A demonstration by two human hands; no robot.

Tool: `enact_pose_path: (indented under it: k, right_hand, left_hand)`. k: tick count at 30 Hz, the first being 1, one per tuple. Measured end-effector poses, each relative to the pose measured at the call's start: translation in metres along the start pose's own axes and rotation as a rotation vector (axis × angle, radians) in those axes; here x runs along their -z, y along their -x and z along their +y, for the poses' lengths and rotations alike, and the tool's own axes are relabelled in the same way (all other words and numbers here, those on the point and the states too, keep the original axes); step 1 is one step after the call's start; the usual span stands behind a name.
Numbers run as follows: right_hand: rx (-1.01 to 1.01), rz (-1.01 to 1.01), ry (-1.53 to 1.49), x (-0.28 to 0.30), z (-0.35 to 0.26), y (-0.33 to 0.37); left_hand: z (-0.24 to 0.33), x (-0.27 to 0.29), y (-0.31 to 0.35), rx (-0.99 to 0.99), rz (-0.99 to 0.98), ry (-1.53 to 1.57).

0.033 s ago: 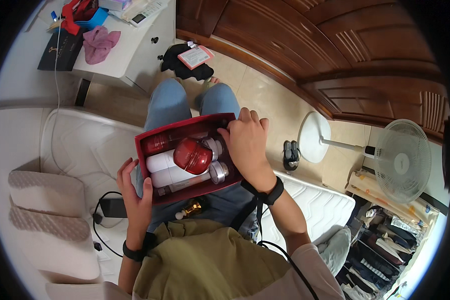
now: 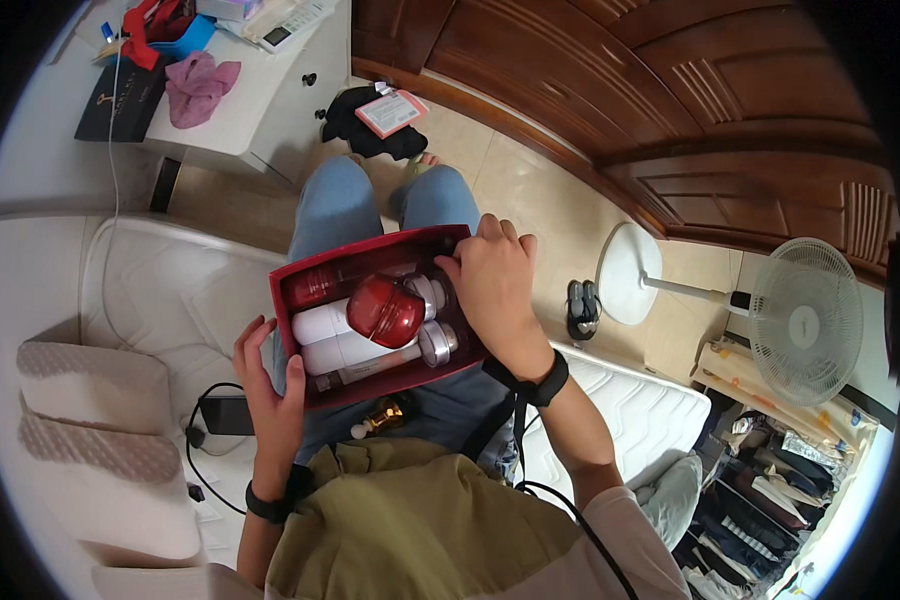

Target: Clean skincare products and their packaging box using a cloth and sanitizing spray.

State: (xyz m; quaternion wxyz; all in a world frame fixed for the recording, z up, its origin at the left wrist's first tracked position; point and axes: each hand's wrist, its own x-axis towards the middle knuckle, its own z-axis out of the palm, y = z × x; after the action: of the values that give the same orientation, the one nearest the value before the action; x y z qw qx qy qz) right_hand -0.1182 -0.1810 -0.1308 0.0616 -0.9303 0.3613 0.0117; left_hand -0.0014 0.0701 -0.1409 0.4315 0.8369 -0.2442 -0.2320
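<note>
An open dark-red box rests over my thighs. My left hand holds its left end, the thumb against the near corner and the fingers along the outer wall. Over the right end wall curls my right hand, its thumb just inside the rim. A round red jar lies on top of two white bottles with silvery caps. Beside them, along the near wall, is a slim clear tube. A red-labelled container sits by the far wall, partly in shadow. A small gold bottle lies in my lap.
A phone with a black cable lies on the bed at left, near a folded pillow. Ahead stands a white cabinet holding a pink cloth. A standing fan and slippers are on the right.
</note>
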Motion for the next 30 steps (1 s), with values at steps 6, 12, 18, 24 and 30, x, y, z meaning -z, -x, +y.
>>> enact_pose_path:
  k: [6, 12, 18, 24, 30]
  right_hand:
    - [-0.04, 0.016, -0.14, -0.011, 0.004, 0.001]
    - [-0.174, 0.033, -0.036, -0.012, -0.011, 0.004]
    - [-0.261, 0.107, -0.105, -0.017, -0.02, 0.002]
    - [-0.321, 0.25, -0.31, 0.012, -0.011, 0.018]
    - [-0.268, -0.007, -1.201, 0.092, 0.021, 0.029]
  left_hand:
    - [0.002, 0.001, 0.0, 0.002, 0.003, -0.015]
    - [0.002, 0.001, 0.0, -0.006, -0.011, -0.023]
    - [-0.003, -0.001, -0.002, -0.018, -0.026, 0.046]
    - [0.008, 0.002, 0.001, -0.024, 0.005, -0.016]
    - [0.05, 0.02, -0.019, -0.219, 0.054, -0.095]
